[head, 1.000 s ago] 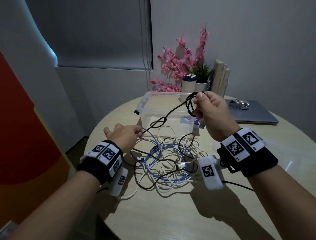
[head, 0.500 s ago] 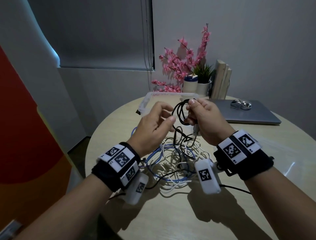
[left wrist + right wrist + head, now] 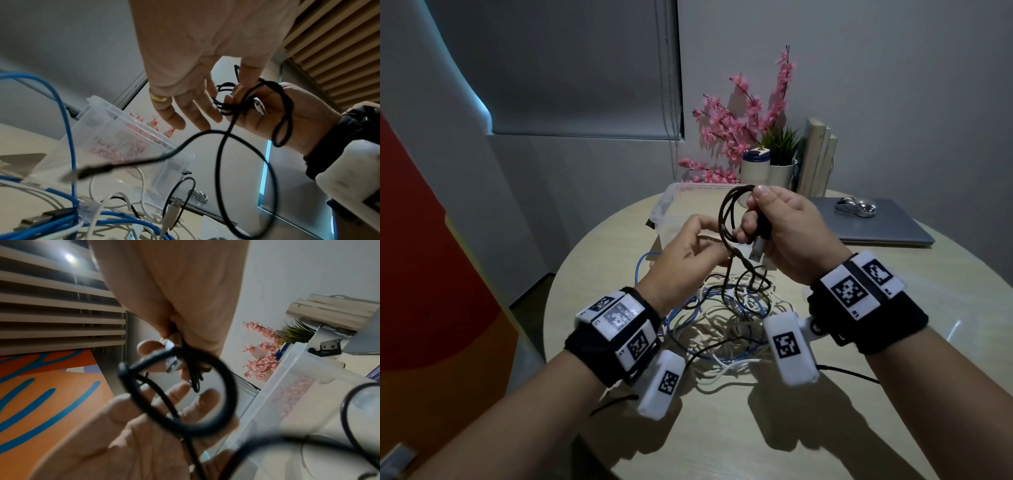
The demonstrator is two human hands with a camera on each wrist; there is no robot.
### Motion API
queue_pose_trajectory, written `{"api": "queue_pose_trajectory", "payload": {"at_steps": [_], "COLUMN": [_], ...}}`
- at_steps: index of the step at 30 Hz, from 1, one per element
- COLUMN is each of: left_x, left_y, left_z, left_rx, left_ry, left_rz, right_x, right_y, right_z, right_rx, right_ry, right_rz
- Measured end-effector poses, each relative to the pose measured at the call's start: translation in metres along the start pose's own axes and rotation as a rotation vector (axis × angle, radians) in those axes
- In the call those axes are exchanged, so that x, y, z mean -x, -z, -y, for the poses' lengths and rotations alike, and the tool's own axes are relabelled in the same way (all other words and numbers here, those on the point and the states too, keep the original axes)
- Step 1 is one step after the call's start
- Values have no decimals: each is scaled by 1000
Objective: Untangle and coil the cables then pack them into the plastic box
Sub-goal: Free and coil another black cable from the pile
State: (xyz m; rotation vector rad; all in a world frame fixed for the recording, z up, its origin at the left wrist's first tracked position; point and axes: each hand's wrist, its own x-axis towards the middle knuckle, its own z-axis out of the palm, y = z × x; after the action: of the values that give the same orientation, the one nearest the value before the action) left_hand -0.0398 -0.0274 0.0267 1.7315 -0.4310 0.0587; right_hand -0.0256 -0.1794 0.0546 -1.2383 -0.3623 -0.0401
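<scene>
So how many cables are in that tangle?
3 at least, going by colour: a black cable looped in the right hand, plus a blue cable and a white cable heaped on the table. The tangle may hide more.

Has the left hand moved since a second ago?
Yes. The left hand has risen from beside the cable pile on the table, up and right toward the clear plastic box, close to the right hand holding the black cable.

left hand [image 3: 690, 248]: came in from the left to the right hand [image 3: 787, 233]
black cable [image 3: 727, 219]: taut stretch now slack loops
</scene>
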Motion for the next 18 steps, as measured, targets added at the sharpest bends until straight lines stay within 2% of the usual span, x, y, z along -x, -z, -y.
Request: {"api": "queue_pose_trajectory", "payload": {"at_steps": [9,11,15,18], "left_x": [4,5,2,0], "left_y": [2,3,4,4], "left_z": [3,2,1,7], "left_rx": [173,210,35,-69], "left_ry": [1,19,-45,-28], "left_rz": [129,113,-21,-13], "right_x": [-2,-4,-5,-4], "right_y": [7,8,10,8], "right_z": [-2,-3,-6,-6], "right_rx": [39,70,82,39], "right_ry": [-9,-9,-15,-24], "right_rz": [-81,-116,-167,-158]}}
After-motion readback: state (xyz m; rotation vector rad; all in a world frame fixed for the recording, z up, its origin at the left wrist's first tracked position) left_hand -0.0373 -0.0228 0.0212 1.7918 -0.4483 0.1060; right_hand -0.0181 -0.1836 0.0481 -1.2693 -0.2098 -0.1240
